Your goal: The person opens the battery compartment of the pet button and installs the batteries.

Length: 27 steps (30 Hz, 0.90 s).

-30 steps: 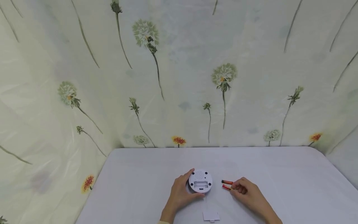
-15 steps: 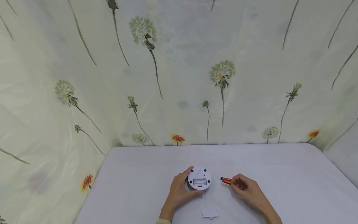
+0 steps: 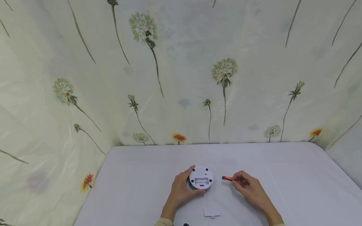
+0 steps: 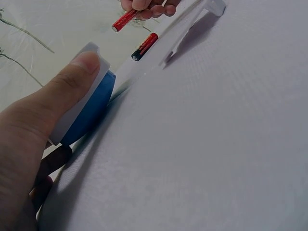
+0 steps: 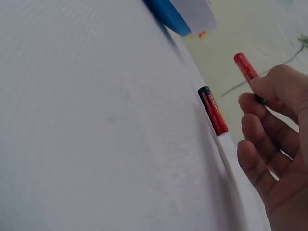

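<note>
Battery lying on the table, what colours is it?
The battery is mostly red, one end black; right wrist view's best.

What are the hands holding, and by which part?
Left hand: the round device, by its outer edge. Right hand: one red battery, near its dark end.

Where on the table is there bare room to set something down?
Left of the left hand, right of the right hand, and beyond the round device toward the flowered curtain. Between the hands it's crowded: device, batteries, white cover.
</note>
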Motion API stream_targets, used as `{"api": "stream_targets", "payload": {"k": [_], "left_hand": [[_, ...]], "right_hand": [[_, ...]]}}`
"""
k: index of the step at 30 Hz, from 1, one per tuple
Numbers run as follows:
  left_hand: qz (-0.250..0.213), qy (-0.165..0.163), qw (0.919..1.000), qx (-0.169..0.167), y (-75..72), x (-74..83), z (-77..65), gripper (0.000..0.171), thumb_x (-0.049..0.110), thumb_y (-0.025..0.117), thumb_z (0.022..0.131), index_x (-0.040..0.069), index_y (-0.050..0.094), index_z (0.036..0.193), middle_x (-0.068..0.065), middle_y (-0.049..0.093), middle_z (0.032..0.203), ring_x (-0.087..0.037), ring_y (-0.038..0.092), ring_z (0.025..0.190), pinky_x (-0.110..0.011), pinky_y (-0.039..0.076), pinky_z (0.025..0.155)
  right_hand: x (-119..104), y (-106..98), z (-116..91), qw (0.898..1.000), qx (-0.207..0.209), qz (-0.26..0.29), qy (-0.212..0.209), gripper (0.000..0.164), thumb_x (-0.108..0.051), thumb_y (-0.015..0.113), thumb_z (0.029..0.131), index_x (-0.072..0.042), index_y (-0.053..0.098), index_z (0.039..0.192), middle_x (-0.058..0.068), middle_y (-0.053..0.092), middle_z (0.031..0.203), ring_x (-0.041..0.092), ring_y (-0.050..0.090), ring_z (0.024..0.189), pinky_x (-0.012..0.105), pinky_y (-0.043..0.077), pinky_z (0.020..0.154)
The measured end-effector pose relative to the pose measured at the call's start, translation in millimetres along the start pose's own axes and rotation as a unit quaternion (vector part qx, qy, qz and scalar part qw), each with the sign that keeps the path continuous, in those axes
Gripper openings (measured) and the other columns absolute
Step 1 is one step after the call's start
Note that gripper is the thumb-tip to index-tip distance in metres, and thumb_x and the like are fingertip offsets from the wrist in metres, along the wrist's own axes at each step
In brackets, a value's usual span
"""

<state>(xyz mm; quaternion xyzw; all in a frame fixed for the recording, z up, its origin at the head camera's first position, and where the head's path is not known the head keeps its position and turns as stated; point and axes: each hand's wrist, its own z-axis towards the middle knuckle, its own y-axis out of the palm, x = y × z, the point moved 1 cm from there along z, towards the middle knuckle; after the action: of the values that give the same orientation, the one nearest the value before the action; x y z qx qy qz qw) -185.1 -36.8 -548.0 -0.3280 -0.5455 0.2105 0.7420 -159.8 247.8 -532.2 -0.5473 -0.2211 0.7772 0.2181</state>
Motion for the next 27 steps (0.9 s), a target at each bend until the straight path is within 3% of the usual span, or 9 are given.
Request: {"api": "stream_targets", "payload": {"k": [10,21,27], "left_hand": [[0.003,0.002,1.0,0.001,-0.5,0.3,0.4,0.1,0.068,0.075,0.059,0.036,0.035,0.144,0.006,0.056,0.134,-0.014,0.054,0.112,-0.04,0.043,0.097],[-0.001,0.007,1.0,0.0,2.3,-2.9,-0.1,0.1,0.067,0.075,0.059,0.034,0.036,0.144,0.008,0.055,0.135,-0.012,0.053,0.111,-0.04,0.042,0.097],[0.002,0.017,0.9998,0.006,0.9,-2.4,0.9,0.098,0.066,0.076,0.06,0.033,0.037,0.144,0.009,0.055,0.135,-0.011,0.054,0.109,-0.039,0.042,0.097]], "right_hand": [[-6.8,5.6,3.4,1.0,0.004,0.001,-0.014,0.012,-0.019,0.069,0.086,-0.021,0.06,0.094,-0.01,0.061,0.08,0.003,0.055,0.069,0.02,0.048,0.064],[-17.3,11.8,3.1,1.0,0.0,0.016,-0.011,0.015,-0.018,0.07,0.086,-0.023,0.06,0.096,-0.009,0.061,0.077,0.003,0.055,0.067,0.019,0.047,0.06],[-21.2,18.1,7.8,0.999,0.006,0.018,-0.033,0.016,-0.014,0.07,0.085,-0.022,0.061,0.096,-0.003,0.064,0.08,0.002,0.056,0.071,0.019,0.048,0.063]]}}
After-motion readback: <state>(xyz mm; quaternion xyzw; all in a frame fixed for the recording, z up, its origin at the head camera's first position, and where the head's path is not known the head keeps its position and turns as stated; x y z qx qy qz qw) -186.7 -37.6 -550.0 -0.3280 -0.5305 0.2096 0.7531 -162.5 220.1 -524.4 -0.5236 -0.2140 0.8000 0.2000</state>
